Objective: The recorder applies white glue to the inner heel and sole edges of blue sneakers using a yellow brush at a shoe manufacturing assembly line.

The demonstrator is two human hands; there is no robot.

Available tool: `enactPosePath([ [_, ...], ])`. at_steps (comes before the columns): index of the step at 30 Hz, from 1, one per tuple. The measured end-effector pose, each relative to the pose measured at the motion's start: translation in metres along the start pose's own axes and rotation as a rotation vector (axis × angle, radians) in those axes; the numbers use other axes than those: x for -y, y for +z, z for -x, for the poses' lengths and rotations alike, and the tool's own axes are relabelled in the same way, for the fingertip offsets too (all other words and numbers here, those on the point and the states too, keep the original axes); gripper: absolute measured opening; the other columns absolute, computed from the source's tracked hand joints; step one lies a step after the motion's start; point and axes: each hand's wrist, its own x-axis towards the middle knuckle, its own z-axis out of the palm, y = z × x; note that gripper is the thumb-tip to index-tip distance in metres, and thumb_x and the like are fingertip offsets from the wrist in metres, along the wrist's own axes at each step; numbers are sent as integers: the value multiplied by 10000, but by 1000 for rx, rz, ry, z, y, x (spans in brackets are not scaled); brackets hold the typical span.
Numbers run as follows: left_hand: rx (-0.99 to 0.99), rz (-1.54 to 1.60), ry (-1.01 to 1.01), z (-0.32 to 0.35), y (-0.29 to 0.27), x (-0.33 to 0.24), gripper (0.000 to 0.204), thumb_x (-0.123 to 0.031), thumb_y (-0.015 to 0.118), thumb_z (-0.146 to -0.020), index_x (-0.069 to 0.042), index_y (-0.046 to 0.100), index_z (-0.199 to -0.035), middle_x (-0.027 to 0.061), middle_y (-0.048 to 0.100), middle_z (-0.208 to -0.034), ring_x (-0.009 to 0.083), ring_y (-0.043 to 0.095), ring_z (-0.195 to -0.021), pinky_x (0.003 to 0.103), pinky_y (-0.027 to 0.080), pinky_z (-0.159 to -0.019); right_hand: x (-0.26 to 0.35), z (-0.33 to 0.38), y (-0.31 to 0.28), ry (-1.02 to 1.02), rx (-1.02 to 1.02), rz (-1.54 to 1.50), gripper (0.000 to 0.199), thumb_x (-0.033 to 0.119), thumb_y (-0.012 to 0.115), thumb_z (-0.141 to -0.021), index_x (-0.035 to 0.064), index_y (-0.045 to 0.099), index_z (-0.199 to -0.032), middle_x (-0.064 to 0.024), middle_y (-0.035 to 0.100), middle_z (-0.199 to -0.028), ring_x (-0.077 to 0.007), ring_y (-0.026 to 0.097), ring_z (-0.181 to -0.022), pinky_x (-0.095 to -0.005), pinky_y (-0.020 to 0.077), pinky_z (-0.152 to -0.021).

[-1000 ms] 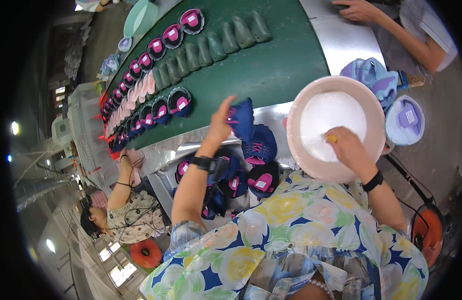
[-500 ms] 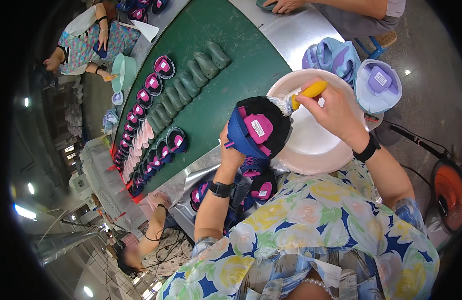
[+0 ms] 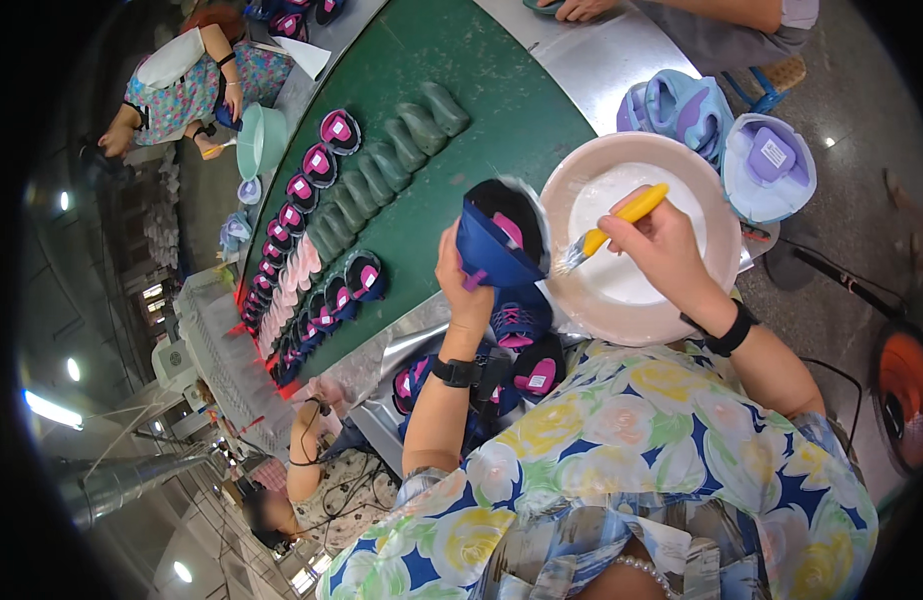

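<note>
The person's left hand (image 3: 459, 282) was closed around a blue shoe top (image 3: 498, 240) with a pink patch inside. It held the shoe top up just over the near edge of the green belt (image 3: 481, 90), right beside the pink bowl (image 3: 641, 235). The right hand (image 3: 664, 250) was closed around a brush (image 3: 609, 228) with a yellow handle. The brush hairs pointed at the rim of the shoe top and looked to be touching it. The hand and the brush were over the bowl, which had white stuff in it.

More blue and pink shoe tops (image 3: 521, 345) lay in a heap just below the left hand, near the person's flowery shirt (image 3: 621, 470). Rows of pink and blue shoe tops (image 3: 311, 190) and green shoe shapes (image 3: 381, 165) sat on the belt. Light blue and purple shoe tops (image 3: 726, 140) lay past the bowl. Another person (image 3: 186, 75) worked at the far end of the belt with a green bowl (image 3: 261, 140).
</note>
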Motion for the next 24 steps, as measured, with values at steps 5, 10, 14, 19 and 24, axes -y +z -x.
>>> enactPosePath([
  [5, 450, 1426, -1226, 9, -2, 32, 439, -314, 448, -1026, 1, 568, -1308, 170, 670, -1193, 293, 695, -1039, 411, 593, -879, 13, -5, -13, -351, 135, 209, 186, 128, 725, -881, 39, 620, -1004, -106, 696, -937, -208, 684, -860, -317, 517, -752],
  [10, 527, 1633, -1489, 27, 33, -9, 519, -456, 407, -1032, -32, 568, -1286, 165, 671, -1193, 279, 689, -1064, 420, 601, -888, 16, -13, 4, -698, 335, 226, 192, 120, 709, -869, 54, 623, -1027, -109, 691, -1001, -302, 668, -922, -372, 531, -826],
  [14, 613, 1627, -1473, 30, 38, -28, 498, -455, 402, -1040, -38, 572, -1251, 156, 688, -1141, 252, 719, -981, 378, 626, -834, 12, -20, 21, -771, 380, 318, 181, 127, 684, -867, 42, 617, -1013, -132, 675, -959, -327, 658, -886, -397, 534, -799],
  [19, 474, 1508, -1338, 32, 30, -13, 428, -391, 440, -1037, -46, 579, -1250, 157, 676, -1175, 261, 697, -1043, 405, 596, -910, 13, -29, 2, -392, 457, 470, 202, 181, 685, -876, 21, 618, -979, -185, 672, -933, -361, 659, -858, -403, 524, -750],
  [24, 453, 1298, -1120, 14, 14, -19, 392, -319, 495, -1022, -47, 571, -1294, 145, 658, -1238, 250, 674, -1097, 398, 558, -962, 33, -30, -5, -373, 403, 421, 169, 168, 673, -890, 23, 634, -967, -182, 675, -925, -359, 659, -853, -411, 519, -755],
])
